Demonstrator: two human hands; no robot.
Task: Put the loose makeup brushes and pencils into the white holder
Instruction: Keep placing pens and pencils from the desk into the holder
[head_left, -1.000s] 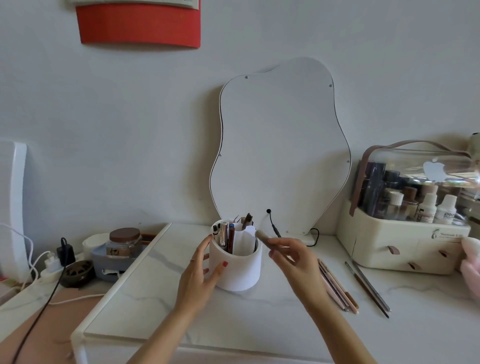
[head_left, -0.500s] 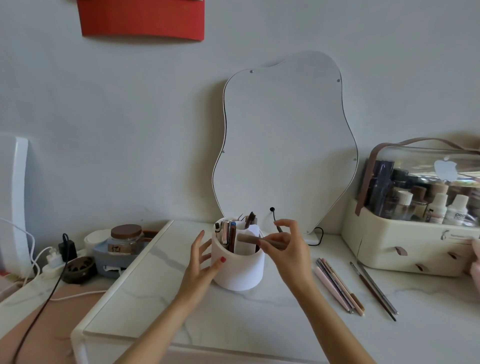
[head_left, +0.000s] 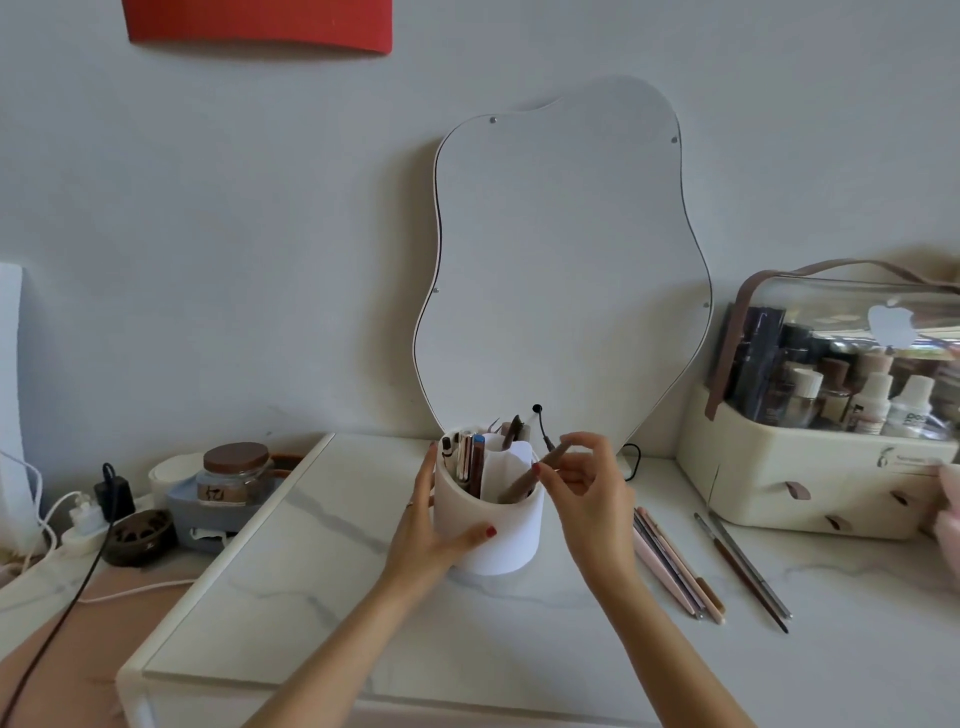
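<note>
The white holder (head_left: 493, 535) stands on the marble top in front of the mirror, split into compartments, with several pencils and tools upright in its left and back sections. My left hand (head_left: 431, 530) wraps the holder's left side. A brown brush (head_left: 530, 475) leans in the holder's right compartment, its lower end inside. My right hand (head_left: 587, 493) is just right of the rim, fingers pinched at the brush's upper part. Several loose pink and dark pencils (head_left: 670, 564) lie on the marble to the right, and two thin dark brushes (head_left: 743, 566) lie further right.
A wavy-edged mirror (head_left: 561, 270) leans on the wall behind the holder, a black cable (head_left: 540, 423) beside it. A cream cosmetics case (head_left: 826, 431) full of bottles stands at the right. A lidded jar (head_left: 234, 473), chargers and cables sit lower left, off the marble top.
My right hand brought the brown brush from above the rim down into the holder's right compartment. My left hand closed around the holder's side.
</note>
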